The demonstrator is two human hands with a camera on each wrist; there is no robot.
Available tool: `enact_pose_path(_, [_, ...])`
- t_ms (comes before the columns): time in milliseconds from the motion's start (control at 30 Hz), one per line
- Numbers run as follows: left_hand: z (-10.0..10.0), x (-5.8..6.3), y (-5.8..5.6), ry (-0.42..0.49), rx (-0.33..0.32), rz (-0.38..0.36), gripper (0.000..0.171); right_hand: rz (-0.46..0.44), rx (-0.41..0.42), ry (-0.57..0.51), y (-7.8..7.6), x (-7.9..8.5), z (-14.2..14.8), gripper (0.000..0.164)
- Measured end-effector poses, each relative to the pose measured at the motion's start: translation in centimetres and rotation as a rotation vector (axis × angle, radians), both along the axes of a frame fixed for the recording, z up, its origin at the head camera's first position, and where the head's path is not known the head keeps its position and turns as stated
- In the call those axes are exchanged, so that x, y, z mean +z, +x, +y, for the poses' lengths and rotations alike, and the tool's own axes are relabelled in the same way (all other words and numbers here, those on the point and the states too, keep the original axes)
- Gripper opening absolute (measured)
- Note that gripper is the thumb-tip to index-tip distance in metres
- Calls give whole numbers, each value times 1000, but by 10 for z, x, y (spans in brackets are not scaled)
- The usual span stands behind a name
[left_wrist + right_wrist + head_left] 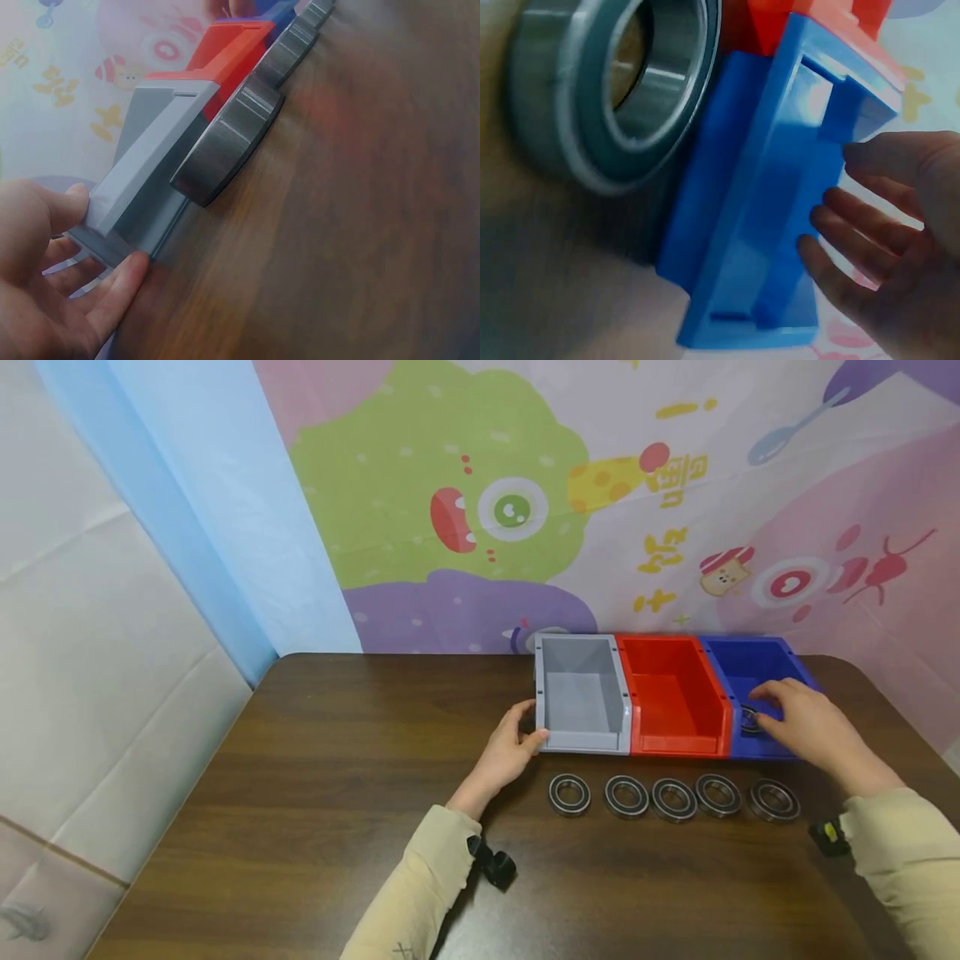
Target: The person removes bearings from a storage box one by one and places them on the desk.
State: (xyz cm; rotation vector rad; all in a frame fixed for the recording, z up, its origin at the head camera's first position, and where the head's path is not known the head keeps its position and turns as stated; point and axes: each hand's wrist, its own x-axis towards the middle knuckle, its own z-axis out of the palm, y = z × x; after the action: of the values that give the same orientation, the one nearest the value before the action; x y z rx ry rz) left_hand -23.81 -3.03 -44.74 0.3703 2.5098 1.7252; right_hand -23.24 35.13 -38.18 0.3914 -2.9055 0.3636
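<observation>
My left hand (504,753) holds the near left corner of the grey storage bin (583,742), its thumb at the front and its other fingers along the side. My right hand (813,727) is over the front of the blue bin (738,652), thumb and fingers apart. A ball bearing (749,720) stands tilted inside the blue bin, close to the thumb and index finger. In the right wrist view, nothing shows between the spread fingers, and that bearing is hidden. The red bin (678,745) sits between the other two.
Several ball bearings lie flat in a row before the bins, from a left one (569,795) to a right one (775,800). The brown wooden table (315,827) meets a cartoon-printed cloth (420,527) behind the bins. A pale wall panel (82,610) is at the left.
</observation>
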Motion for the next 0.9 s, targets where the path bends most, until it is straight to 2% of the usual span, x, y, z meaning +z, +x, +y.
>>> enact_pose_path(167, [0, 1, 1, 0, 5, 11, 50, -156, -27, 36, -21, -8, -3, 43])
enact_pose_path(300, [0, 1, 1, -8, 5, 4, 50, -230, -36, 64, -33, -13, -6, 48])
enact_pose_path(467, [0, 2, 0, -16, 3, -2, 51, -241, -13, 85, -39, -18, -8, 51])
enact_pose_path(667, [0, 4, 0, -15, 4, -5, 50, -223, -2, 96, -40, -22, -8, 50])
enact_pose_path(900, [0, 2, 0, -16, 6, -4, 50, -284, 4, 95, -40, -26, -7, 49])
